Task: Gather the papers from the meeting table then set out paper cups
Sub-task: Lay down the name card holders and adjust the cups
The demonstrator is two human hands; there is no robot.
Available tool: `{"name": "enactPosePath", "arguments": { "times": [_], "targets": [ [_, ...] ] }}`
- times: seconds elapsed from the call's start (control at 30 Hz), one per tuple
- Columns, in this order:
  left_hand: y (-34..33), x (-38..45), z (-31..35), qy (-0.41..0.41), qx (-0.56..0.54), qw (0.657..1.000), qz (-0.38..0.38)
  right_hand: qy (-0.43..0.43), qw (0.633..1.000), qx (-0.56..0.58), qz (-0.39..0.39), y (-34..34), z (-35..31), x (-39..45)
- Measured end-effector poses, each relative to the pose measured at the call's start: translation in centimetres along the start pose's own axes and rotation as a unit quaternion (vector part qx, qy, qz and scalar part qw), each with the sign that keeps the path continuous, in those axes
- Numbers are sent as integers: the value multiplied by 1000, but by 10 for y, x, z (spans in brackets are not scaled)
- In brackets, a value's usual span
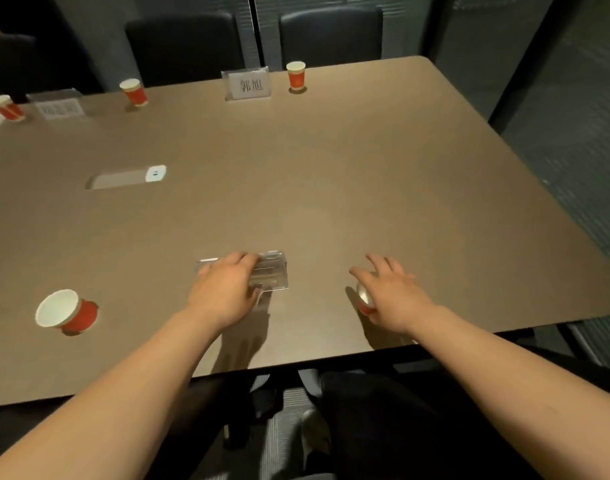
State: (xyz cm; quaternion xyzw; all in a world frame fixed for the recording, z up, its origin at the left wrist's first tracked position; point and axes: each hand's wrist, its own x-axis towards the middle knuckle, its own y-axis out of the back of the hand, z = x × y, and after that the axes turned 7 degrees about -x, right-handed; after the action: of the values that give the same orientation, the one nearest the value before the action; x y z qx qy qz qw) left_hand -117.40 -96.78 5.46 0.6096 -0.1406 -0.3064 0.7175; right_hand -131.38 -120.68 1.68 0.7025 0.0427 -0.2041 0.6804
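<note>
From your head camera, your left hand (224, 289) lies on top of a clear name stand (262, 271) near the close edge of the brown table (331, 168); you cannot tell if the fingers grip it. Your right hand (390, 296) wraps loosely around a red paper cup (364, 301), fingers spread. One more red cup (66, 311) sits to your left. Three cups (296, 76) (134, 92) (6, 107) stand along the far side, beside two name cards (248, 84) (58, 105). No papers are in sight.
</note>
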Motion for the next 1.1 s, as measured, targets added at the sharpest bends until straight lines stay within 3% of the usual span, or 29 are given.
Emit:
{"name": "enactPosePath", "arguments": {
  "times": [0.2, 0.47, 0.63, 0.9, 1.1],
  "targets": [
    [-16, 59, -26, 25, -2, 999, -31, -11, 999, 8, -48, -16, 2, 38],
    [-36, 108, -45, 18, 58, 993, -100, -46, 999, 17, -20, 5, 12, 96],
    [-47, 114, -55, 21, 6, 993, -113, -78, 993, 76, -53, 5, 15, 115],
    [-50, 114, -59, -5, 17, 992, -121, -29, 996, 44, -72, 8, 18, 113],
    [-48, 115, -58, 12, 0, 991, -130, -73, 991, 82, -74, 11, 13, 120]
  ]
}}
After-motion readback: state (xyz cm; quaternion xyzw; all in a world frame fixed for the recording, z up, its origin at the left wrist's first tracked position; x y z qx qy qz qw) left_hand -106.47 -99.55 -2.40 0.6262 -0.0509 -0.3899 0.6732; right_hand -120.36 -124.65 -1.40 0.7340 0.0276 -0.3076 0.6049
